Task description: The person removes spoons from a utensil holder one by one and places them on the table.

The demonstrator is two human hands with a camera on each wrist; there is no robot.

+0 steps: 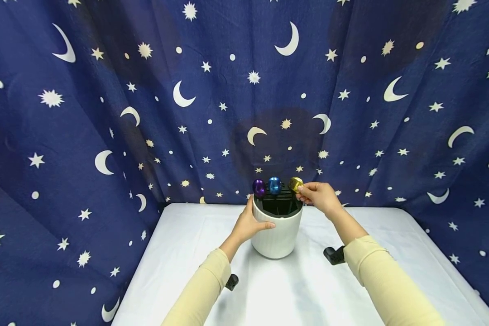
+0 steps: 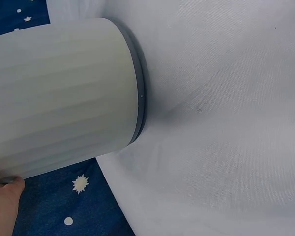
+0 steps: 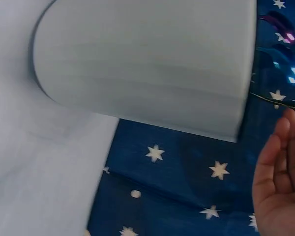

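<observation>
A white ribbed utensil holder (image 1: 277, 237) with a black slotted insert (image 1: 283, 206) stands upright on the table. My left hand (image 1: 247, 225) grips its left side, thumb across the front; in the left wrist view only part of that hand (image 2: 4, 209) shows beside the holder wall (image 2: 64, 93). At the holder's right rim, my right hand (image 1: 319, 195) pinches a shiny gold spoon (image 1: 295, 183) near its bowl. The gold handle reaches down behind the rim, where its lower end is hidden. A blue spoon (image 1: 275, 185) and a purple spoon (image 1: 259, 187) stand in the insert, bowls up.
White cloth covers the table (image 1: 179, 240). Close behind the holder hangs a navy curtain (image 1: 228, 113) with moons and stars, which also runs along both sides. Black devices (image 1: 334, 255) sit beneath both forearms.
</observation>
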